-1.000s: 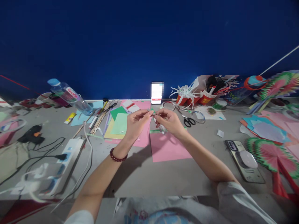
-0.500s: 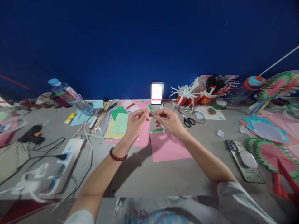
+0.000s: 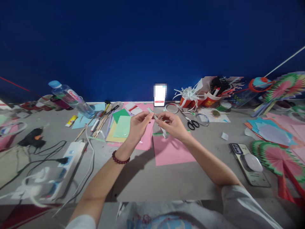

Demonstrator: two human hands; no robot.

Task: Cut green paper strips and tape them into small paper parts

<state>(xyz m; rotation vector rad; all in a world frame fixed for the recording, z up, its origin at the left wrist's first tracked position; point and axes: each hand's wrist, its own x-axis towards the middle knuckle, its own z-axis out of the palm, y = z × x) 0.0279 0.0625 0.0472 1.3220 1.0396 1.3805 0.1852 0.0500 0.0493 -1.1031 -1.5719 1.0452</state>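
Above the desk my two hands meet, fingertips pinched round one narrow whitish-green strip (image 3: pixel 150 110). My left hand (image 3: pixel 141 124) grips it between thumb and forefinger. Close beside it, my right hand (image 3: pixel 173 125) pinches the strip too, with the other fingers curled. A thin white tail (image 3: pixel 164 133) dangles below the right fingers; whether it is part of the same strip I cannot tell. Under my right hand lies a pink paper sheet (image 3: pixel 175 154) with a green band along its far edge. A stack of coloured papers (image 3: pixel 122 126) lies beneath and beside my left hand.
A lit phone (image 3: pixel 159 96) leans against the blue wall. Scissors (image 3: pixel 193 124) and red cups (image 3: pixel 209 100) stand right of centre. Another phone (image 3: pixel 250 168) and paper fans (image 3: pixel 282 159) lie right. On the left are a bottle (image 3: pixel 73 99), wooden sticks (image 3: pixel 101 122) and a power strip (image 3: pixel 68 168).
The strip has turned between my fingers, showing a paler face and tilting more to the left. The white tail now hangs more plainly below my right hand. Both hands stay nearly in place.
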